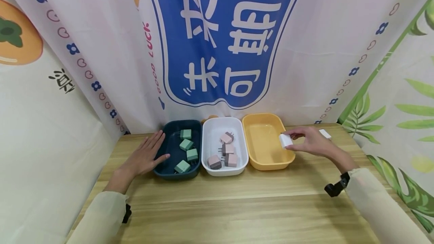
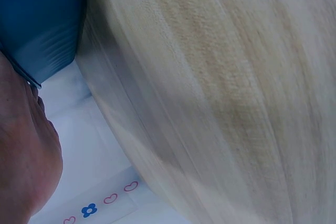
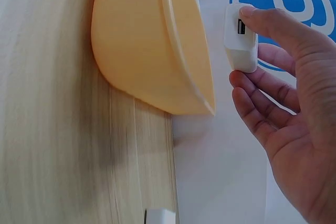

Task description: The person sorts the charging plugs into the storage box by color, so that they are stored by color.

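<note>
My right hand (image 1: pixel 313 141) pinches a white USB charger (image 1: pixel 285 141) between thumb and fingers, above the right rim of the yellow bin (image 1: pixel 265 138). In the right wrist view the charger's USB port (image 3: pixel 241 27) faces the camera, just below the thumb tip. My left hand (image 1: pixel 144 156) rests with straight fingers at the left rim of the dark blue bin (image 1: pixel 171 144). Several green chargers (image 1: pixel 192 155) lie in that bin. The white bin (image 1: pixel 210 134) between the other two holds several pink and grey chargers (image 1: pixel 228 149).
Another white block (image 1: pixel 324 133), perhaps a charger, lies on the wooden table (image 1: pixel 230 210) near its back right edge, behind my right hand. The three bins stand side by side along the back. A printed curtain (image 1: pixel 305 48) hangs behind the table.
</note>
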Action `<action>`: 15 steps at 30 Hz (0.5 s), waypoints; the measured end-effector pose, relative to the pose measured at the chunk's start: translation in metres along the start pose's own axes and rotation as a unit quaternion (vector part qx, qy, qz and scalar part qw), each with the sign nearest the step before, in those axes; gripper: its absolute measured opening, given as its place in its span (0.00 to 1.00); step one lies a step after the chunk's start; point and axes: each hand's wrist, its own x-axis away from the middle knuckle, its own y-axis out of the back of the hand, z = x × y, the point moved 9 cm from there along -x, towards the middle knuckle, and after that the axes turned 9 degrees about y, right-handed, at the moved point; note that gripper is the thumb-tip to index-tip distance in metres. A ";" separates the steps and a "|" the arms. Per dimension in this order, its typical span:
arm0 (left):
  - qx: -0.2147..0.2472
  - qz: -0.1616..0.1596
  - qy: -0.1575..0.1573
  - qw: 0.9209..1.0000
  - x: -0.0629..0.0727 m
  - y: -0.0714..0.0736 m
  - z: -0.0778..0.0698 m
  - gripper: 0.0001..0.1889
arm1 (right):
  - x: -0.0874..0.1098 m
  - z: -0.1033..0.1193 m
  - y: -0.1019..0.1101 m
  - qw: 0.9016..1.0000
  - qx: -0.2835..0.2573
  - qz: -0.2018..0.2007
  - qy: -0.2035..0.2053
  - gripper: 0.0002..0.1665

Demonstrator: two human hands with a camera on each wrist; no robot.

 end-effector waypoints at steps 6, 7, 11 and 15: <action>0.000 0.001 -0.001 1.000 0.001 0.002 -0.002 0.48 | -0.013 -0.002 -0.008 0.999 -0.014 0.017 -0.025 0.28; -0.001 0.001 0.000 1.000 0.001 0.002 -0.002 0.48 | -0.016 -0.002 -0.009 0.999 -0.015 0.021 -0.031 0.28; 0.003 0.001 0.002 1.000 0.001 0.002 -0.002 0.48 | -0.023 -0.003 -0.014 0.997 -0.021 0.039 -0.055 0.29; 0.003 0.002 0.004 1.000 0.001 0.002 -0.001 0.48 | -0.031 -0.005 -0.020 0.996 -0.037 0.054 -0.065 0.29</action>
